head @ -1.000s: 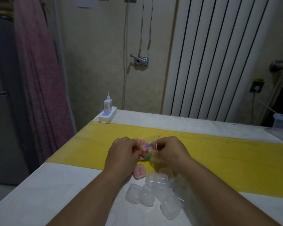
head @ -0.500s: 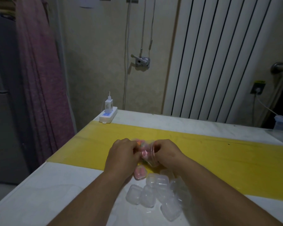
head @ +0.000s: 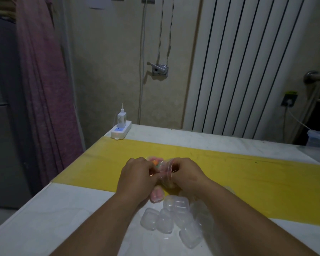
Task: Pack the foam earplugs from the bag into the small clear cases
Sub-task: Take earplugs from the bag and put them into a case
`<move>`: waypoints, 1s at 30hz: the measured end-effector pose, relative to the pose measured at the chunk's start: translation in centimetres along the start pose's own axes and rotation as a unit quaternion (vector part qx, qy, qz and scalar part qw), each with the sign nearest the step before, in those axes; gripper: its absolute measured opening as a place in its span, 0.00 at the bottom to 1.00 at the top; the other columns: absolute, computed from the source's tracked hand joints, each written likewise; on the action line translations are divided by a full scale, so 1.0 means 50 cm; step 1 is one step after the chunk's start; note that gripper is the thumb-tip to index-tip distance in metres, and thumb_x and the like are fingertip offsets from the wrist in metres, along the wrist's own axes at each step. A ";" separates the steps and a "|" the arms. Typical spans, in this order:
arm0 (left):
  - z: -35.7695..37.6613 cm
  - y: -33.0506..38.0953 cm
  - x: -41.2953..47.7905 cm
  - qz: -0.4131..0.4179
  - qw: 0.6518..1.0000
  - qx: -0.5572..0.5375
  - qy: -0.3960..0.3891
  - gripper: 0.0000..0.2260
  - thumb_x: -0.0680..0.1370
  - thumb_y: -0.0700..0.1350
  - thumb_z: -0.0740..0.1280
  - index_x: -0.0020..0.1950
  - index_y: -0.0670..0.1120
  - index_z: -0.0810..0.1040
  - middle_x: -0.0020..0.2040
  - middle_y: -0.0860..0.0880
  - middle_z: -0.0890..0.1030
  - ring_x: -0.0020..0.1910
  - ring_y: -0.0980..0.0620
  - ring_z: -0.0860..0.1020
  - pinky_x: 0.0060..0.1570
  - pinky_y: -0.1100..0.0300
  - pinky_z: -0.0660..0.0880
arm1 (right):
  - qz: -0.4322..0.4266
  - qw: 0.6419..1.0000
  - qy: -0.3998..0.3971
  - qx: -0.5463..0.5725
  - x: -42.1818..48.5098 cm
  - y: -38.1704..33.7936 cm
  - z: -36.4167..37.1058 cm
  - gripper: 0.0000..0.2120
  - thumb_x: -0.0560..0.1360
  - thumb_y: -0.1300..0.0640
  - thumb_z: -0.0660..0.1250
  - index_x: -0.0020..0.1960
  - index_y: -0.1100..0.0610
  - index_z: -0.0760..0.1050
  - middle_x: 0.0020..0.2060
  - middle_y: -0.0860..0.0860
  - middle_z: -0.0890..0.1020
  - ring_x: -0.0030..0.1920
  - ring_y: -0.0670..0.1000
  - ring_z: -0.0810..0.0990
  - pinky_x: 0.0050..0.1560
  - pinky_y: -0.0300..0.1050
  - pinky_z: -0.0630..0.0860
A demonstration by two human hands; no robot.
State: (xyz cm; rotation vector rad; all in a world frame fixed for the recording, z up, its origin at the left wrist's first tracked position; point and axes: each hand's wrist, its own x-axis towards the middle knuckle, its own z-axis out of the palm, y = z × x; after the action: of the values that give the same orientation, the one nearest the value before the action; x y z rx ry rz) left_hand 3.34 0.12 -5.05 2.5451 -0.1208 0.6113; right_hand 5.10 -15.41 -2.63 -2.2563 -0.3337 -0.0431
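Head view: left hand point(head: 137, 174) and right hand point(head: 187, 172) pinch crinkly clear bag point(head: 164, 170) above boxy cases point(head: 166, 217)

The room is dimly lit. A beige wall point(head: 103, 71) is seen behind a white table point(head: 44, 218), across which a yellow strip point(head: 248, 178) is laid. A white power strip point(head: 120, 131) with a charger point(head: 121, 118) plugged in is placed at the table's far left corner. A ribbed white radiator point(head: 248, 61) is mounted at the right, a metal crank point(head: 158, 69) is fixed to the wall, and a purple curtain point(head: 44, 89) is hung at the left.
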 end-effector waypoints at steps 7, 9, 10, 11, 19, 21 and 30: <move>0.002 0.000 0.000 0.000 1.000 0.006 0.016 0.06 0.74 0.53 0.69 0.46 0.52 0.83 0.45 0.52 0.79 0.50 0.49 0.72 0.48 0.53 0.73 | 0.007 0.995 0.062 -0.077 -0.005 0.005 -0.004 0.06 0.71 0.55 0.72 0.36 0.50 0.78 0.36 0.46 0.82 0.40 0.48 0.79 0.40 0.41 0.75; 0.003 -0.002 0.000 -0.004 1.000 0.015 0.019 0.07 0.74 0.53 0.69 0.45 0.51 0.83 0.44 0.50 0.78 0.50 0.48 0.73 0.46 0.53 0.73 | 0.023 0.990 0.092 -0.103 -0.013 0.006 -0.011 0.06 0.72 0.56 0.69 0.36 0.52 0.76 0.34 0.46 0.79 0.38 0.49 0.77 0.37 0.39 0.72; 0.003 -0.002 0.000 -0.008 1.000 0.014 0.020 0.07 0.74 0.53 0.69 0.44 0.51 0.83 0.44 0.50 0.78 0.49 0.47 0.73 0.46 0.53 0.73 | 0.025 0.990 0.092 -0.104 -0.019 0.004 -0.013 0.08 0.71 0.55 0.70 0.36 0.52 0.74 0.32 0.46 0.77 0.36 0.48 0.74 0.34 0.37 0.69; 0.003 -0.001 -0.001 -0.010 1.000 0.012 0.020 0.07 0.74 0.52 0.69 0.44 0.51 0.83 0.44 0.50 0.78 0.49 0.47 0.73 0.45 0.54 0.72 | 0.024 0.991 0.081 -0.107 -0.024 0.002 -0.014 0.11 0.71 0.52 0.72 0.34 0.51 0.72 0.31 0.45 0.75 0.33 0.46 0.72 0.32 0.35 0.66; -0.002 0.003 -0.002 -0.012 1.000 0.018 0.012 0.07 0.74 0.52 0.69 0.45 0.50 0.84 0.44 0.50 0.79 0.49 0.48 0.73 0.47 0.53 0.74 | 0.018 0.978 0.024 -0.208 -0.022 -0.018 -0.002 0.08 0.75 0.49 0.67 0.39 0.50 0.79 0.37 0.49 0.80 0.41 0.52 0.78 0.39 0.41 0.71; -0.002 0.002 -0.001 -0.010 1.000 0.019 0.012 0.07 0.74 0.52 0.69 0.46 0.51 0.84 0.44 0.50 0.79 0.49 0.48 0.73 0.46 0.54 0.73 | 0.030 0.976 0.027 -0.213 -0.024 -0.022 -0.003 0.07 0.75 0.52 0.66 0.40 0.52 0.79 0.40 0.51 0.82 0.43 0.53 0.80 0.40 0.42 0.73; -0.001 0.006 -0.003 0.001 0.998 -0.050 -0.029 0.10 0.72 0.49 0.72 0.53 0.54 0.84 0.52 0.51 0.78 0.55 0.49 0.73 0.56 0.57 0.71 | 0.082 0.981 0.169 -0.046 -0.073 0.000 -0.074 0.09 0.73 0.55 0.72 0.36 0.53 0.76 0.38 0.48 0.83 0.43 0.50 0.80 0.39 0.42 0.71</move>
State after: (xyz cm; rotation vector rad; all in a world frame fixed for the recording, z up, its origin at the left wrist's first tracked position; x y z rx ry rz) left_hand 3.14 -0.12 -4.93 2.4663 -0.1714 0.5193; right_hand 1.90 -19.02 -0.75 -2.3095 0.0379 -0.3567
